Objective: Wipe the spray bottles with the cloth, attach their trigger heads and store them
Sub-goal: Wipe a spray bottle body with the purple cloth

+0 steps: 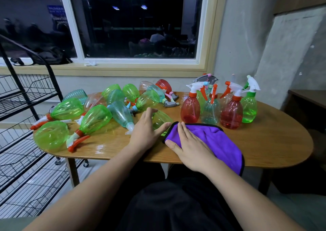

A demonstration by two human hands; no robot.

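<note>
On bottle (161, 120) and cloth (213, 139), hands (142, 132) (192, 148)

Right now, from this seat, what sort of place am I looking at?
Probably a plain indoor workroom or storeroom: a wooden table crowded with plastic spray bottles, a black wire shelving rack beside it, and a bare concrete wall by a dark window.

Left hand (147, 130) flat on a lying green bottle (161, 120), right hand (191, 149) flat on purple cloth (217, 142), wooden table (273, 142)
</note>
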